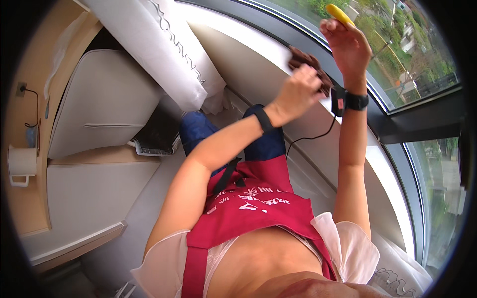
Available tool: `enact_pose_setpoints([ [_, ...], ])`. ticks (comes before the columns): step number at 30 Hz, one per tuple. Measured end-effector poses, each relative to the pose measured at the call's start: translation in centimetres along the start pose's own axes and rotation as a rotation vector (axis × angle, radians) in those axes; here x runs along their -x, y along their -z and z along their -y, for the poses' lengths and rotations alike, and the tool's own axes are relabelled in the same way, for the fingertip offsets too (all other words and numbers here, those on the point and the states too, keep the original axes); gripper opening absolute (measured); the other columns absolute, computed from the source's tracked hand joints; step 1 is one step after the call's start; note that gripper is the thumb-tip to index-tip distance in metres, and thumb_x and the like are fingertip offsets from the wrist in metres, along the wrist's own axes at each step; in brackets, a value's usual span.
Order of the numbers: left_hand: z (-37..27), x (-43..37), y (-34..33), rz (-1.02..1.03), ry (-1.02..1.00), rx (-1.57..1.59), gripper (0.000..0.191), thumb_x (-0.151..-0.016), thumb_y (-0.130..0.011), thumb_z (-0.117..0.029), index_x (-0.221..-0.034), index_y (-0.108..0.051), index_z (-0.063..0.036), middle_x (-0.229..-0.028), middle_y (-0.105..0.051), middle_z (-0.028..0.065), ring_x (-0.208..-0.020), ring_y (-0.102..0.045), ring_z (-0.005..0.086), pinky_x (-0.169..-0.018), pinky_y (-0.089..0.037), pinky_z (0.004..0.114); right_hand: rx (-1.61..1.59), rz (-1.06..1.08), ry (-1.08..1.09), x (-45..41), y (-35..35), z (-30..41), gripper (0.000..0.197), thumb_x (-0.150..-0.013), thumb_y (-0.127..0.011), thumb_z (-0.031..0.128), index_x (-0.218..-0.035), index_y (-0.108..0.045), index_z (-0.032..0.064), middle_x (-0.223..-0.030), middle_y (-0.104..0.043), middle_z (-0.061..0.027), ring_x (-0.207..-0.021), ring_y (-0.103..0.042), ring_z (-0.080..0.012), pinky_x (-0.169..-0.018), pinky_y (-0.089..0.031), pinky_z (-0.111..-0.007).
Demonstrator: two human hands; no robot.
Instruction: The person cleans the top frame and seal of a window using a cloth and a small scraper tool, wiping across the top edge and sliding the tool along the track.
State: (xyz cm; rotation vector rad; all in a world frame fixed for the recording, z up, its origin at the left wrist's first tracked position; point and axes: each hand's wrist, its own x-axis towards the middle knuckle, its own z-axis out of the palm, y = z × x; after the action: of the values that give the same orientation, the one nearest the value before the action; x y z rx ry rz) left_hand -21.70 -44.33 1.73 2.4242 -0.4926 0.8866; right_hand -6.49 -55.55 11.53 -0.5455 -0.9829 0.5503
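Observation:
My left hand, blurred by motion, grips a crumpled dark brown cloth over the white window sill. Farther right, my right hand is raised in front of the window glass, its fingers on a smooth yellow object that looks like a handle; the rest of it cannot be made out. A black band circles my left wrist. On my right wrist are a black strap and a small box with a black cable running down towards my lap.
A rolled white curtain hangs at upper left. Below it stand a grey padded chair or cushion and a dark bag. A white mug sits on the wooden surface at far left. The black window frame borders the right side.

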Motion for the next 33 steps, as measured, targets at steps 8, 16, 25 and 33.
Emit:
enact_pose_setpoints([
  [8, 5.4, -0.3, 2.3, -0.015, -0.008, -0.026, 0.035, -0.078, -0.080, -0.021, -0.106, -0.067, -0.0057, -0.115, -0.067, 0.0141, -0.116, -0.062, 0.0326, -0.100, -0.051, 0.042, 0.298, -0.010, -0.057, 0.2, -2.8, 1.2, 0.047, -0.101, -0.046, 0.024, -0.126, -0.054, -0.0149, -0.098, -0.066, -0.0200, -0.101, -0.062, -0.0311, -0.100, -0.045, -0.043],
  [16, 22.2, -4.3, 6.9, -0.091, 0.180, -0.254, 0.011, -0.082, -0.062, -0.003, -0.092, -0.067, -0.0041, -0.090, -0.070, 0.0193, -0.088, -0.069, 0.0399, -0.078, -0.056, 0.048, 0.320, -0.142, -0.098, 0.9, -0.5, 0.0, 0.048, -0.099, -0.050, 0.021, -0.131, -0.054, -0.0144, -0.096, -0.068, -0.0177, -0.099, -0.063, -0.0297, -0.099, -0.047, -0.042],
  [25, 35.9, -7.3, 11.5, -0.093, 0.382, -0.430, 0.016, -0.086, -0.062, -0.012, -0.087, -0.077, -0.0092, -0.094, -0.074, 0.0202, -0.088, -0.072, 0.0403, -0.081, -0.058, 0.047, 0.276, -0.217, -0.232, 0.8, 0.5, -3.5, 0.044, -0.098, -0.052, 0.018, -0.130, -0.057, -0.0120, -0.093, -0.069, -0.0156, -0.098, -0.063, -0.0282, -0.096, -0.047, -0.039],
  [33, 43.4, -9.2, 13.6, -0.125, 0.693, -0.650, 0.020, -0.089, -0.060, -0.017, -0.096, -0.078, -0.0106, -0.097, -0.075, 0.0179, -0.095, -0.073, 0.0369, -0.084, -0.058, 0.046, 0.205, -0.466, -0.445, -0.5, 0.3, -6.6, 0.047, -0.100, -0.050, 0.021, -0.133, -0.055, -0.0115, -0.105, -0.070, -0.0158, -0.105, -0.065, -0.0263, -0.101, -0.047, -0.036],
])
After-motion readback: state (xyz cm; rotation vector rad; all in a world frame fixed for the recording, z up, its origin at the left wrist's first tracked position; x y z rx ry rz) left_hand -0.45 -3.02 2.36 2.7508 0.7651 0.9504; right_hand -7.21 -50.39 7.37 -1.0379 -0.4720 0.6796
